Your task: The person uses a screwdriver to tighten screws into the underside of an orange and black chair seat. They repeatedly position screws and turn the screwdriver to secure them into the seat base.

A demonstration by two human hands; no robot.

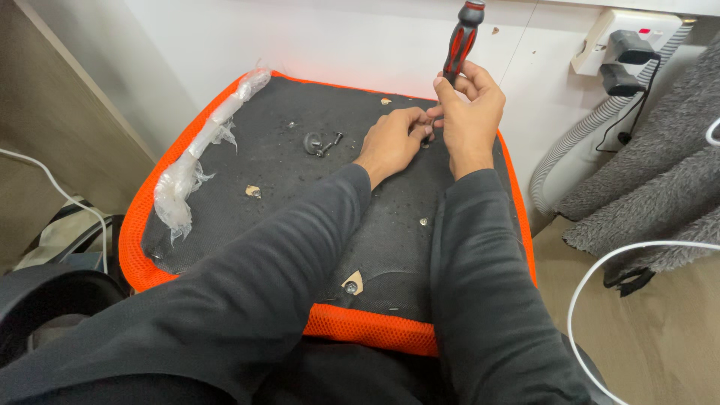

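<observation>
An upturned chair seat (285,161), black underneath with an orange mesh rim, lies in front of me. My right hand (471,112) grips a red-and-black screwdriver (461,41) held upright, its tip hidden behind my fingers at the seat's far side. My left hand (394,139) rests on the black surface right beside it, fingers pinched near the screwdriver tip. A few loose black screws and a round black washer (321,142) lie to the left of my left hand.
Crumpled clear plastic wrap (196,161) clings to the seat's left rim. A wall socket with black plugs (626,49) and a grey ribbed hose (581,131) are at the right, beside grey fleece fabric (656,180). A white cable (600,277) loops over the floor.
</observation>
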